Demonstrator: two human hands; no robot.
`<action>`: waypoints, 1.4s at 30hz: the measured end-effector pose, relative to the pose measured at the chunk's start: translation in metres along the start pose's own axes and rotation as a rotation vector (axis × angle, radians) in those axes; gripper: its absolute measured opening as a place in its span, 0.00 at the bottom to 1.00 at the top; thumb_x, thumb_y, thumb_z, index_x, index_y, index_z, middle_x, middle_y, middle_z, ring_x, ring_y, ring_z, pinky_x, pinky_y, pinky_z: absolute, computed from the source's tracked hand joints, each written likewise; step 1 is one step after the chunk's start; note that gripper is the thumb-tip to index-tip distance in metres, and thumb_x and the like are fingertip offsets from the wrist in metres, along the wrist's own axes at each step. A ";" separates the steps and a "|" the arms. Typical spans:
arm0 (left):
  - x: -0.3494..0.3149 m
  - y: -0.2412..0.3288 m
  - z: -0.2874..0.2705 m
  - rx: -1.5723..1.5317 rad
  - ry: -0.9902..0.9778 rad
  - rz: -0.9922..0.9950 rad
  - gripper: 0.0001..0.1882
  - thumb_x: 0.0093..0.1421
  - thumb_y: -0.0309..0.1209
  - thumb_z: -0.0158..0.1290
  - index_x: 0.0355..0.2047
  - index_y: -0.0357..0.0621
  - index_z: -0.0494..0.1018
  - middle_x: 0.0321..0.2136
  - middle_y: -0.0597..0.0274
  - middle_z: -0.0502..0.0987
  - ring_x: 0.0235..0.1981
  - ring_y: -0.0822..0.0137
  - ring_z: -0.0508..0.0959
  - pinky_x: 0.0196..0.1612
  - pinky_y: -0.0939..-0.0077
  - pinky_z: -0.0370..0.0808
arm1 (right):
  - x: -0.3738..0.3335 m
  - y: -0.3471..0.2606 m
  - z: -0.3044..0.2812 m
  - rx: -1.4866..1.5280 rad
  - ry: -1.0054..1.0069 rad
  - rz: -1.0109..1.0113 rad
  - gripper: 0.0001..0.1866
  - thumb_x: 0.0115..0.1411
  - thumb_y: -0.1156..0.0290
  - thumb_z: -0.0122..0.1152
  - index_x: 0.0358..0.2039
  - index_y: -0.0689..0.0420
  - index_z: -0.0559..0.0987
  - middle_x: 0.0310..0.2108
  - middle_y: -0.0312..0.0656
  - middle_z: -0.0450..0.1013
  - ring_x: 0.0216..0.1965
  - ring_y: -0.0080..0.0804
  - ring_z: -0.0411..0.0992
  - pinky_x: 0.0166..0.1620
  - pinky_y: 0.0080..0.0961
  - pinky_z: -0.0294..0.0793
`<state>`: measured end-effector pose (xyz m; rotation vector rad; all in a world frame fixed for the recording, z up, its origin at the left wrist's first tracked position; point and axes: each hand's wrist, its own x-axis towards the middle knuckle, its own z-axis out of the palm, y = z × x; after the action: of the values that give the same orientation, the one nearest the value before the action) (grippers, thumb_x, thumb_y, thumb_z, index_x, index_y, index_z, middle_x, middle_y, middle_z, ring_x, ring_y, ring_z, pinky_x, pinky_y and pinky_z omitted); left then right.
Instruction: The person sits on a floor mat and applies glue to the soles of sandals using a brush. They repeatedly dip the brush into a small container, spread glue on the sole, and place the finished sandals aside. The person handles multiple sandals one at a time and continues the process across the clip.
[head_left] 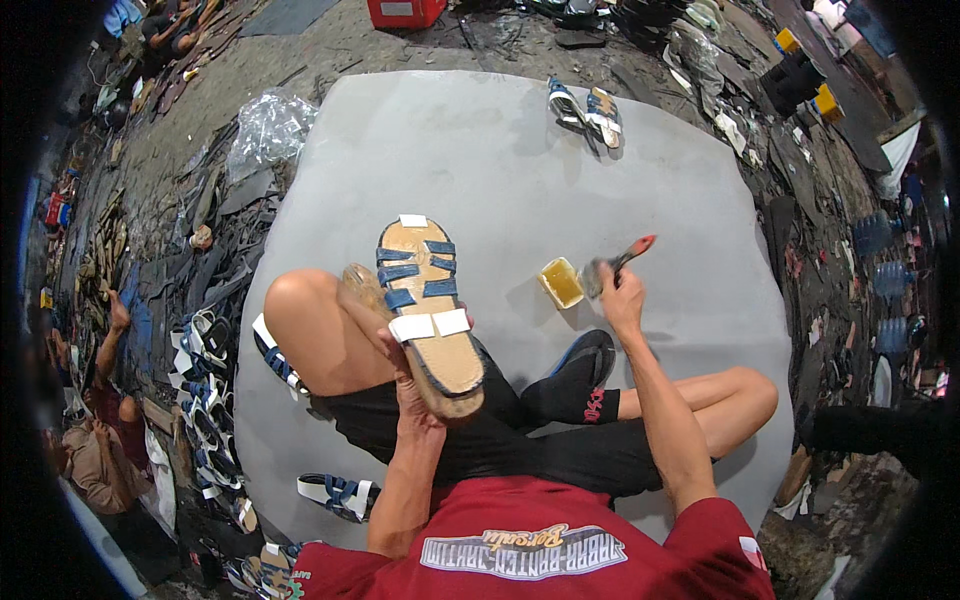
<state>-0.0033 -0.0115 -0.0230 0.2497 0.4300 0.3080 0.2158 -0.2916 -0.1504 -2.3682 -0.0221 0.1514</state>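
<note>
My left hand (410,395) is closed around the heel end of a sandal (430,300), its flat tan face turned up. Blue strap ends lie folded on that face, with wider white ones nearer the heel and a white tab at the toe. Behind it, by my raised knee, another tan sole-like piece (366,288) shows in part. My right hand (622,298) grips a paintbrush (628,256) with a dark, red-tipped handle. Its bristle end hangs just right of a small tub (561,283) of yellowish liquid, perhaps glue; I cannot tell whether they touch.
I sit cross-legged on a grey sheet (440,140). A pair of sandals (585,112) lies at its far edge, and a blue-and-white one (338,496) is near my left elbow. Several sandals (208,410) are heaped left. Scraps and a clear plastic bag (270,132) border the sheet.
</note>
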 end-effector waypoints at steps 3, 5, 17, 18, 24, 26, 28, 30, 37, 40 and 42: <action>0.004 0.000 -0.004 -0.031 -0.044 -0.085 0.55 0.54 0.68 0.64 0.68 0.38 0.62 0.53 0.48 0.80 0.50 0.53 0.84 0.50 0.56 0.88 | -0.013 0.016 0.003 0.179 -0.410 0.402 0.27 0.71 0.49 0.62 0.43 0.66 0.83 0.35 0.47 0.83 0.34 0.37 0.82 0.39 0.36 0.78; 0.006 0.004 -0.016 -0.060 -0.146 -0.137 0.55 0.54 0.68 0.64 0.68 0.38 0.62 0.52 0.48 0.80 0.50 0.54 0.85 0.51 0.56 0.88 | -0.013 -0.019 -0.014 0.665 -0.456 0.371 0.27 0.73 0.50 0.61 0.50 0.66 0.81 0.41 0.43 0.83 0.39 0.32 0.82 0.42 0.33 0.79; -0.005 -0.005 0.024 0.173 -0.063 -0.202 0.54 0.53 0.75 0.60 0.62 0.41 0.69 0.49 0.52 0.80 0.46 0.55 0.84 0.48 0.59 0.86 | -0.085 -0.243 -0.076 0.429 -0.468 -0.840 0.10 0.71 0.71 0.65 0.49 0.62 0.81 0.44 0.45 0.82 0.44 0.35 0.81 0.49 0.33 0.80; -0.005 -0.008 0.021 0.143 -0.059 -0.224 0.52 0.54 0.74 0.60 0.61 0.41 0.71 0.48 0.53 0.80 0.46 0.56 0.84 0.48 0.59 0.86 | -0.086 -0.250 -0.073 0.449 -0.451 -0.879 0.10 0.70 0.72 0.65 0.49 0.61 0.81 0.44 0.45 0.81 0.44 0.36 0.81 0.49 0.34 0.80; -0.002 -0.003 0.020 -0.080 -0.069 -0.238 0.37 0.64 0.54 0.59 0.60 0.35 0.70 0.46 0.49 0.82 0.45 0.54 0.85 0.51 0.54 0.86 | -0.084 -0.243 -0.075 0.333 -0.358 -0.977 0.11 0.67 0.75 0.68 0.49 0.59 0.82 0.43 0.45 0.81 0.41 0.39 0.80 0.45 0.36 0.78; 0.002 0.007 0.021 -0.211 -0.306 -0.210 0.43 0.62 0.57 0.64 0.64 0.34 0.66 0.49 0.47 0.81 0.46 0.53 0.85 0.52 0.52 0.86 | -0.080 -0.231 -0.098 0.218 -0.471 -0.784 0.10 0.69 0.74 0.67 0.49 0.61 0.82 0.40 0.45 0.81 0.40 0.37 0.80 0.45 0.36 0.79; -0.002 0.012 0.031 -0.095 -0.263 -0.202 0.52 0.57 0.64 0.66 0.65 0.34 0.65 0.50 0.45 0.80 0.43 0.53 0.85 0.44 0.55 0.89 | -0.078 -0.229 -0.112 0.298 -0.436 -0.659 0.10 0.70 0.73 0.65 0.49 0.62 0.81 0.40 0.44 0.81 0.42 0.35 0.81 0.48 0.34 0.80; -0.003 0.014 0.041 0.045 -0.157 -0.168 0.54 0.55 0.71 0.63 0.62 0.32 0.66 0.45 0.44 0.81 0.34 0.54 0.86 0.32 0.59 0.91 | -0.074 -0.242 -0.111 0.363 -0.326 -0.735 0.11 0.71 0.71 0.64 0.49 0.61 0.81 0.42 0.44 0.81 0.44 0.32 0.81 0.50 0.30 0.80; -0.012 0.014 0.033 0.067 -0.079 -0.198 0.51 0.56 0.73 0.59 0.62 0.40 0.68 0.47 0.46 0.81 0.35 0.51 0.86 0.34 0.55 0.91 | -0.070 -0.251 -0.098 0.277 -0.536 -0.830 0.10 0.67 0.73 0.68 0.48 0.60 0.83 0.42 0.44 0.81 0.43 0.35 0.82 0.47 0.31 0.81; -0.003 0.016 0.026 0.014 -0.217 -0.221 0.52 0.58 0.72 0.59 0.63 0.36 0.67 0.47 0.40 0.81 0.37 0.48 0.87 0.34 0.55 0.91 | -0.057 -0.247 -0.118 0.359 -0.498 -0.781 0.11 0.69 0.76 0.65 0.51 0.62 0.81 0.41 0.44 0.82 0.40 0.34 0.82 0.46 0.32 0.82; -0.004 0.010 0.025 0.026 -0.167 -0.262 0.53 0.58 0.72 0.58 0.63 0.35 0.67 0.47 0.38 0.81 0.37 0.48 0.87 0.34 0.54 0.91 | -0.067 -0.276 -0.119 0.460 -0.494 -0.695 0.11 0.67 0.77 0.66 0.49 0.61 0.81 0.43 0.45 0.82 0.43 0.33 0.82 0.48 0.32 0.81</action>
<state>0.0018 -0.0085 0.0040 0.2389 0.2969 0.0239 0.1708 -0.1800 0.1327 -1.6989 -0.9278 0.3508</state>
